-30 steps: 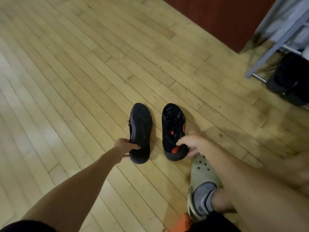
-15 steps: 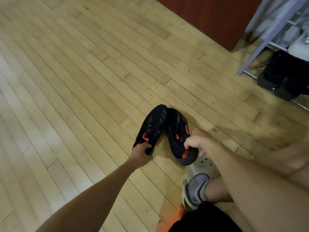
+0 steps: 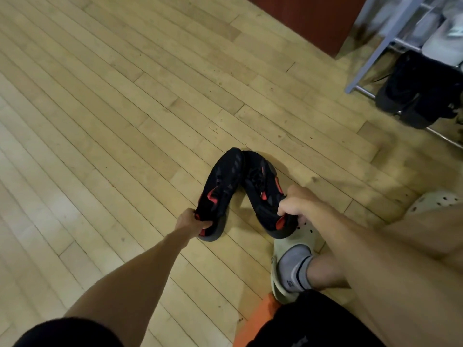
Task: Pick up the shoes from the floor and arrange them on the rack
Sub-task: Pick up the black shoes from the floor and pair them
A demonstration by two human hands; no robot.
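Two black shoes with red accents are in the middle of the wooden floor, toes touching and heels apart. My left hand (image 3: 191,221) grips the heel of the left black shoe (image 3: 220,189). My right hand (image 3: 297,204) grips the heel of the right black shoe (image 3: 263,186). Both shoes look tilted, heels raised and toes down near the floor. The shoe rack (image 3: 375,58) stands at the upper right, with a dark shoe (image 3: 413,91) on its lowest bars and a pale shoe (image 3: 446,33) above it.
My foot in a grey sock and cream perforated clog (image 3: 293,261) rests just below the right shoe; a second clog (image 3: 431,201) shows at the right edge. A dark red panel (image 3: 313,18) stands behind the rack. Wooden floor (image 3: 100,121) spreads to the left.
The left shoe lay sole-up a second ago; it is now turned upper-side up. Both shoes were gripped at the heels and swung together until their toes meet.
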